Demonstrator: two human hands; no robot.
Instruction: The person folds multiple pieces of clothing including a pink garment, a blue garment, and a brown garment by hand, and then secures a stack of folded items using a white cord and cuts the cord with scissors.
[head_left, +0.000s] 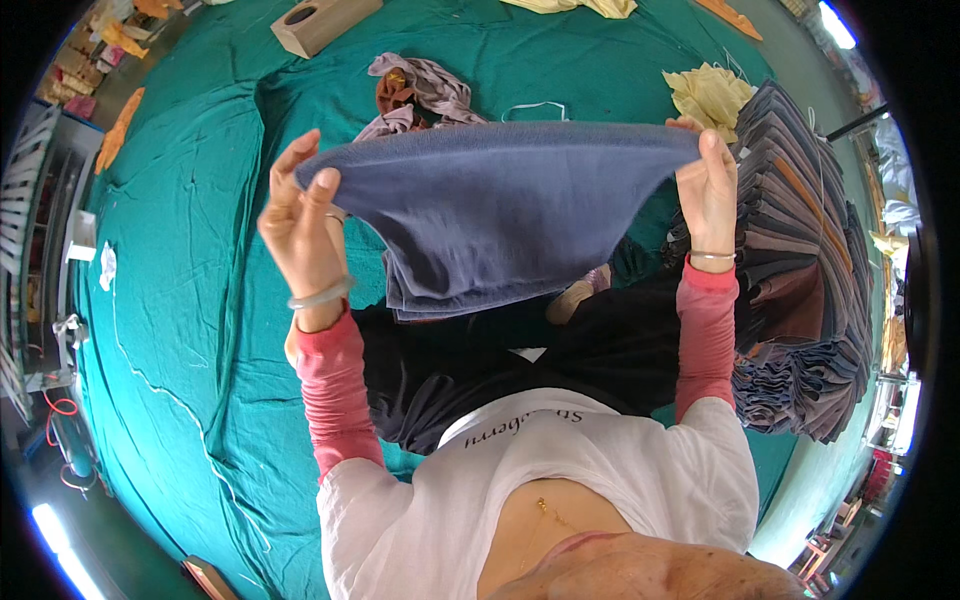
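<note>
A blue-grey fabric piece (510, 202), maybe a garment, is stretched wide in front of me between both hands. Its thick upper edge runs nearly straight across, and the lower part hangs in folds over my lap. My left hand (300, 217) grips the left end of that edge, thumb on the near side. At the opposite end, my right hand (705, 180) pinches the other corner between thumb and fingers. Close to my right forearm stands a tall bundle of folded dark cloth pieces (795, 217), with string around it.
A green cloth (172, 262) covers the surface around me. Beyond the fabric lie crumpled mauve and brown cloths (427, 86) and a white string loop (536, 106). A wooden box with a round hole (322, 26) sits farther off. Yellow crumpled material (705, 94) is beside the bundle.
</note>
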